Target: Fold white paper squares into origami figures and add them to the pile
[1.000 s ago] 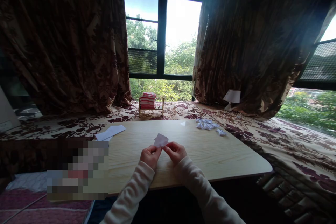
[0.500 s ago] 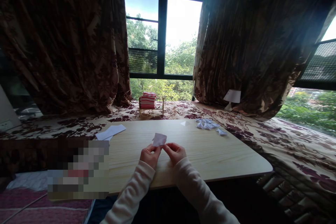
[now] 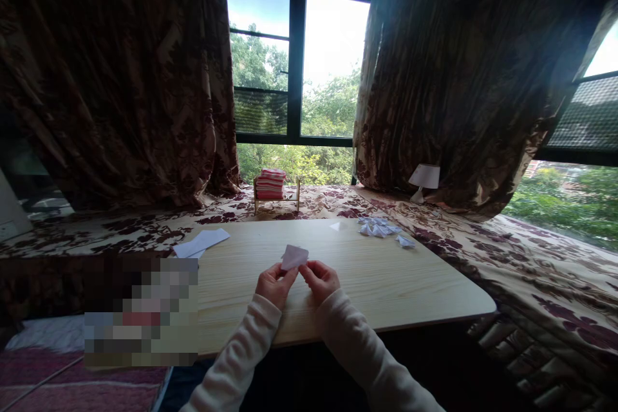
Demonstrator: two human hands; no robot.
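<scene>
A small folded piece of white paper (image 3: 294, 257) is held up above the near middle of the table. My left hand (image 3: 274, 284) pinches its lower left edge between thumb and fingers. At the lower right corner of the same paper, my right hand (image 3: 319, 280) is closed in a pinch. Both hands are close together, just over the wooden table (image 3: 367, 283). Several folded paper pieces (image 3: 379, 228) lie grouped at the far right of the table, and one flat white triangle of paper (image 3: 338, 226) is left of them.
Flat paper strips (image 3: 201, 244) lie at the table's far left corner. Beyond the table, a small rack with folded striped cloths (image 3: 271, 185) and a little lamp (image 3: 425, 179) stand on the floral-covered ledge (image 3: 328, 201). A blurred patch hides the area at the left edge.
The paper has turned slightly in my fingers and its face shows a little more. My right fingers have shifted slightly up along its edge. The whole view has moved a little.
</scene>
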